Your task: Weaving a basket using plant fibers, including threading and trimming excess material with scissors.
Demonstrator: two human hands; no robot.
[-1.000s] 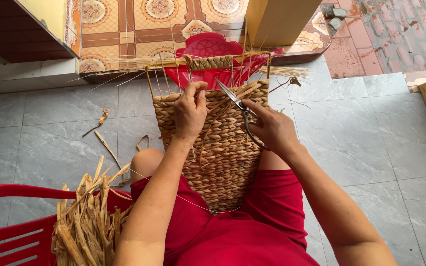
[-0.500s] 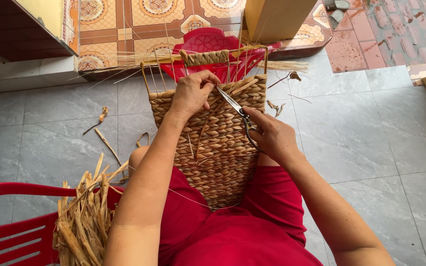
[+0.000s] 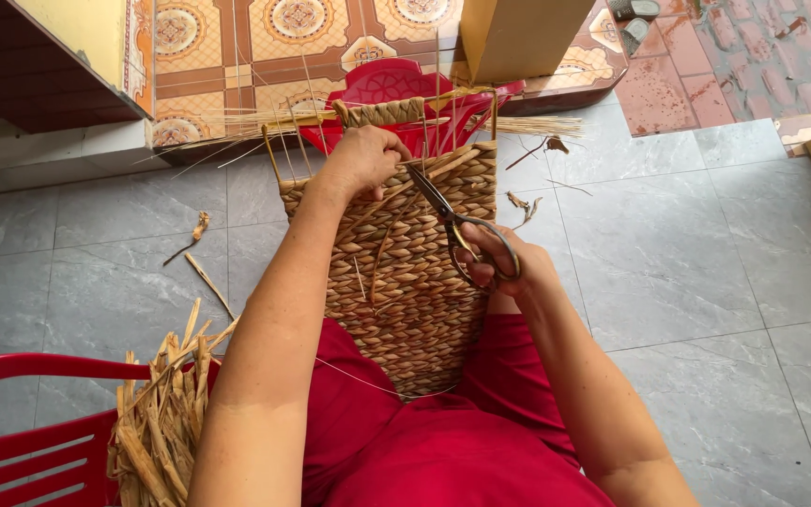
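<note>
Red chair (image 3: 11, 413) and bundle of dry straw (image 3: 157, 422) sit far left. Left hand (image 3: 360, 161) has slid up to the woven basket (image 3: 405, 263) rim, fingers closed on the top edge. Basket rests upright on the lap, against red pants (image 3: 424, 441). Right hand (image 3: 504, 268) grips scissors (image 3: 452, 221), blades now nearly closed, tips just beside the left hand: trimming at the rim.
</note>
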